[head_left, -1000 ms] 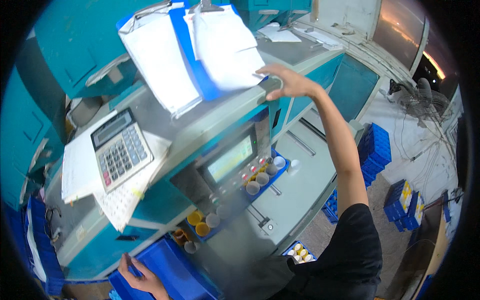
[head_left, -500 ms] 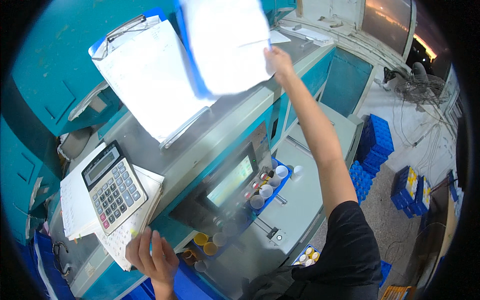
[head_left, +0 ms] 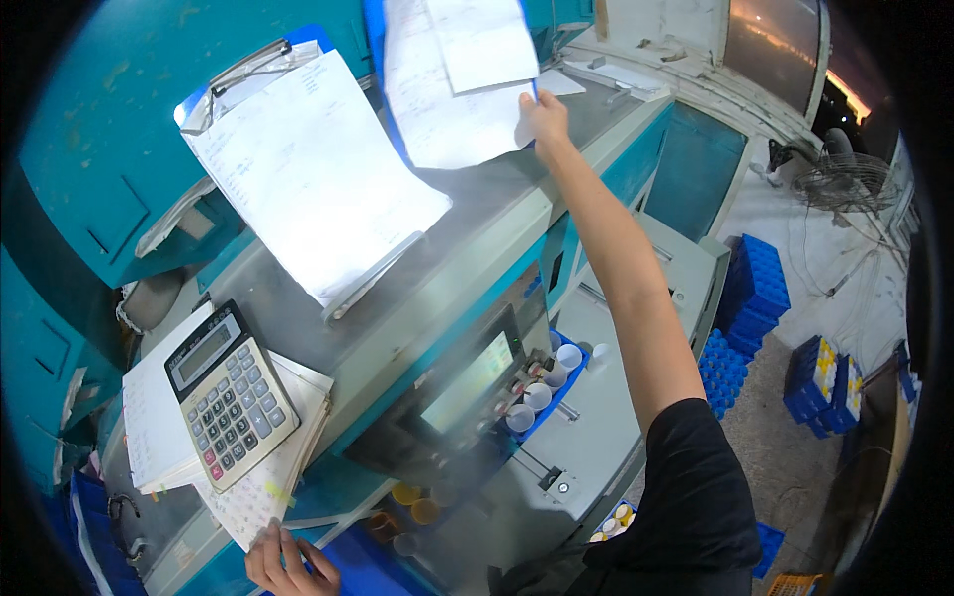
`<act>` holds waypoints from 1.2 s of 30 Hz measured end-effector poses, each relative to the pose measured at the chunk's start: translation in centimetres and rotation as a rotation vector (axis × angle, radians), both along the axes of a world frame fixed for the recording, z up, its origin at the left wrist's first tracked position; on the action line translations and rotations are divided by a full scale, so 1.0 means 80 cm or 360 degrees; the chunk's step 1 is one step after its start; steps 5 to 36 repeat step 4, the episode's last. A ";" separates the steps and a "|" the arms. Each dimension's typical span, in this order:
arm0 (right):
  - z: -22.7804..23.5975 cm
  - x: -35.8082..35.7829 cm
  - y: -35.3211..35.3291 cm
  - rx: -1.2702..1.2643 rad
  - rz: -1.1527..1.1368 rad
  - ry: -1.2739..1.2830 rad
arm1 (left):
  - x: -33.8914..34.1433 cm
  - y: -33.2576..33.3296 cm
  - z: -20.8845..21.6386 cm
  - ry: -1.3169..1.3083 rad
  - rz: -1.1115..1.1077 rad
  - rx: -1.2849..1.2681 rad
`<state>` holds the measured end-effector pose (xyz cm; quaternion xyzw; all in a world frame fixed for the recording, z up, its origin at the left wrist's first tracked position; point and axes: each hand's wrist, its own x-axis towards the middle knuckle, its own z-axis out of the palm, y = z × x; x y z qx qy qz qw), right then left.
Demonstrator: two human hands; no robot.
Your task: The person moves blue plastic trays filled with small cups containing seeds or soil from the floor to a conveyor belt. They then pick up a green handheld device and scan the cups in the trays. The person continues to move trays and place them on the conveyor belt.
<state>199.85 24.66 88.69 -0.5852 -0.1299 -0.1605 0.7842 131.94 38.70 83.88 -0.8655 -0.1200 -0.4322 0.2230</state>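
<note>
My right hand (head_left: 545,121), at the end of an outstretched arm, is closed on the right edge of a blue clipboard (head_left: 393,111) with white written sheets and a smaller slip on top. Left of it, a second clipboard (head_left: 308,174) with a wire clip and written sheets leans on the grey machine top. My left hand (head_left: 290,564) is at the lower edge, its bent fingers apart and nothing visible in them. Its fingertips are beside the lower corner of a stack of papers (head_left: 303,397); whether they touch, I cannot tell. A calculator (head_left: 234,397) lies on the stack.
Below the ledge, a lit screen (head_left: 467,382) sits in the machine front, beside a blue tray (head_left: 561,392) of pale cups. Blue crates (head_left: 755,288) stand on the floor to the right, and a wire fan (head_left: 845,179) is near the window.
The held clipboard has shifted slightly up and is sharper, clear of more of the leaning one. My left hand has moved down, away from the calculator.
</note>
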 end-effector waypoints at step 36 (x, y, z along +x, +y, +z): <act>0.001 -0.026 0.016 -0.0161 0.0270 0.0118 | -0.010 -0.004 -0.007 0.0029 0.0039 -0.0054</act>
